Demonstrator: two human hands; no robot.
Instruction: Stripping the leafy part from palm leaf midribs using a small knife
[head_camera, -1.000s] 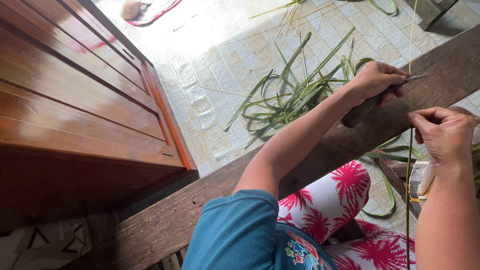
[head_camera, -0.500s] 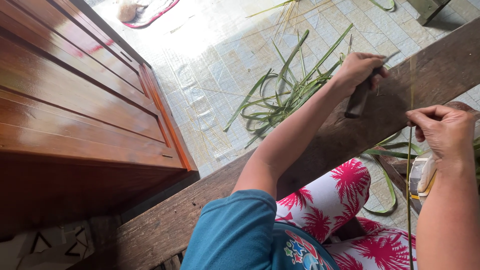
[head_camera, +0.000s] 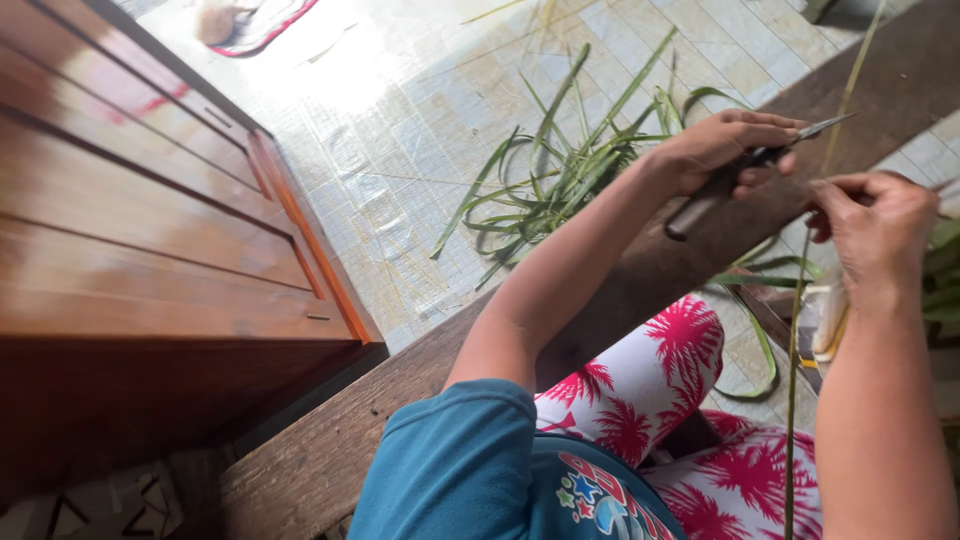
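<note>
My left hand (head_camera: 715, 150), clenched on the knife (head_camera: 745, 170), has swung its blade tip back to the thin green strip (head_camera: 797, 330) pinched upright in my right hand (head_camera: 872, 225), so another scraping pass looks ready.

Only one thing here could be a package: a small boxy object (head_camera: 828, 318) in white and yellow, just below the right hand (head_camera: 875, 232) and partly behind the forearm (too blurred and hidden to tell its kind). No label, sign or screen shows anywhere else around that hand.
</note>
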